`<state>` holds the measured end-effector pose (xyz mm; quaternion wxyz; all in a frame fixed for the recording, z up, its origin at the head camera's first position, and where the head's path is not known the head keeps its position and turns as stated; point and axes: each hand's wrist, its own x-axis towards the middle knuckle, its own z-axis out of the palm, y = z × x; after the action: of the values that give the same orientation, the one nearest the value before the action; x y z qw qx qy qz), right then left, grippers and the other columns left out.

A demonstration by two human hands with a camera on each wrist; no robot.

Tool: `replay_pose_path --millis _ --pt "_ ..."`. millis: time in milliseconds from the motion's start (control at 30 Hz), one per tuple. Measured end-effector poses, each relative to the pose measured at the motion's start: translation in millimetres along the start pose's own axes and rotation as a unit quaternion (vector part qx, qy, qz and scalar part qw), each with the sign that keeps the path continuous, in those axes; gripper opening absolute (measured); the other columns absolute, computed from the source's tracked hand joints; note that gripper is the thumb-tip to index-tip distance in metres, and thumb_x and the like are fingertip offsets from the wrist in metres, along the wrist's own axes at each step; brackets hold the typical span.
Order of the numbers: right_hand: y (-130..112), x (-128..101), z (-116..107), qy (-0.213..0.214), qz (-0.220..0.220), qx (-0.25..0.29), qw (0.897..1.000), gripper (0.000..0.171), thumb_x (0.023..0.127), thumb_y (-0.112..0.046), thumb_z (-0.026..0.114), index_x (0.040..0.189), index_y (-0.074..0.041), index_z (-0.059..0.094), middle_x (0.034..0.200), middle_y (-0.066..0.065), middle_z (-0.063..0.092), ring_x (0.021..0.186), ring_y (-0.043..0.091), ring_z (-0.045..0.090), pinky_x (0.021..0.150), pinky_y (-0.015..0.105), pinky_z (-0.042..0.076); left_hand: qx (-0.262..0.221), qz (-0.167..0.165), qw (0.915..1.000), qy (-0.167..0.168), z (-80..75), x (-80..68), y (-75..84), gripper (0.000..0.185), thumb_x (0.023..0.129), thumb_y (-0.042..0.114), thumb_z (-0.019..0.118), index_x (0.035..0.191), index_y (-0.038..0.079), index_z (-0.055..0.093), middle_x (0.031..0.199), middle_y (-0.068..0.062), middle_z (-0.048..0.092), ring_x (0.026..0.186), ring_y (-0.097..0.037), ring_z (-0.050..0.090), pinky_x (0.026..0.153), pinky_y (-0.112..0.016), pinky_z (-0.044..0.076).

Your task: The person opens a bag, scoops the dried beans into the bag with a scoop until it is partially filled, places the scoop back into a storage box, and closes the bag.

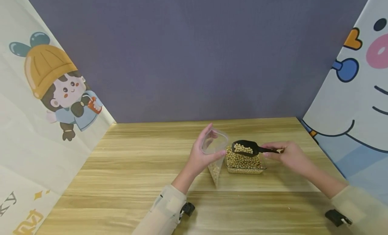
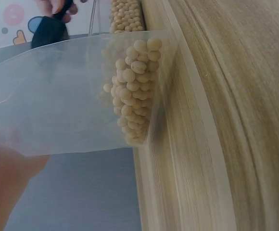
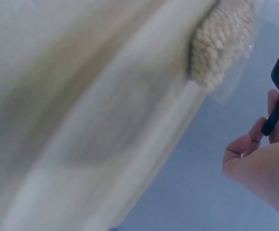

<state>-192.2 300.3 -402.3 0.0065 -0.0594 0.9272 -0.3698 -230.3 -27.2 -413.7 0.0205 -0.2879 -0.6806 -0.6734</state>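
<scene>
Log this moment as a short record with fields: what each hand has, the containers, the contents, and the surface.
left hand: left hand grips the rim of a clear bag, mouth held open
right hand: right hand pinches the handle of a black scoop
scoop load: beans in the bowl, held above the tray
tray: clear tray full of beans, right of the bag
bag contents: a small heap of beans at the bottom
surface: wooden table
</scene>
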Motion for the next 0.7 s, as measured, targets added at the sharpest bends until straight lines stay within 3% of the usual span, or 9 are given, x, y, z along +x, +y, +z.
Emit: replay_pose_path --millis 100,200,333,433,633,700 --pt "-6 2 -13 0.005 -0.005 -0.006 1.000 0.044 0.101 -0.035 0.074 0.137 -0.011 0.072 0.145 0.023 0.066 0.124 0.036 0.066 0.065 0.024 0.047 0.001 -0.001 1.0000 0.002 0.0 0.6 0.0 0.106 0.080 0.023 0.090 0.167 0.010 0.030 0.149 -0.015 0.056 0.141 -0.029 0.051 0.132 -0.049 0.035" --pt "-14 3 -26 0.008 -0.004 -0.015 1.000 0.048 0.102 -0.038 0.072 0.141 -0.010 0.070 0.149 0.026 0.062 0.111 0.037 0.068 0.061 0.027 0.044 0.000 0.002 1.0000 0.002 -0.1 1.1 -0.3 0.107 0.081 0.023 0.090 0.167 0.009 0.029 0.148 -0.016 0.056 0.141 -0.032 0.051 0.132 -0.051 0.035" --pt "-28 4 -42 0.017 0.002 -0.043 0.999 0.051 0.101 -0.046 0.071 0.141 -0.014 0.070 0.148 0.026 0.063 0.087 0.024 0.063 0.055 0.030 0.040 -0.003 0.005 1.0000 0.000 0.2 1.1 0.0 0.105 0.081 0.018 0.089 0.167 0.005 0.028 0.148 -0.018 0.056 0.140 -0.035 0.051 0.131 -0.054 0.035" --pt "-40 5 -52 0.027 0.001 -0.053 0.998 0.051 0.100 -0.049 0.071 0.139 -0.016 0.071 0.144 0.023 0.067 0.092 0.018 0.063 0.056 0.030 0.041 -0.004 0.004 1.0000 -0.001 0.9 0.9 1.2 0.104 0.082 0.014 0.087 0.167 0.006 0.029 0.149 -0.018 0.055 0.140 -0.035 0.052 0.131 -0.055 0.035" --pt "-65 8 -64 0.030 -0.006 -0.054 0.998 0.055 0.100 -0.052 0.071 0.141 -0.016 0.070 0.144 0.021 0.067 0.114 0.030 0.067 0.067 0.027 0.049 0.000 0.001 1.0000 -0.001 2.5 0.9 2.9 0.102 0.082 0.009 0.085 0.167 0.007 0.028 0.151 -0.017 0.055 0.141 -0.035 0.052 0.131 -0.055 0.036" --pt "-73 8 -67 0.030 -0.006 -0.053 0.998 0.055 0.099 -0.054 0.071 0.140 -0.018 0.071 0.144 0.020 0.067 0.114 0.032 0.066 0.067 0.027 0.048 0.001 0.001 1.0000 -0.003 2.9 1.0 2.8 0.103 0.082 0.009 0.085 0.167 0.008 0.028 0.151 -0.016 0.054 0.141 -0.035 0.051 0.131 -0.054 0.036"
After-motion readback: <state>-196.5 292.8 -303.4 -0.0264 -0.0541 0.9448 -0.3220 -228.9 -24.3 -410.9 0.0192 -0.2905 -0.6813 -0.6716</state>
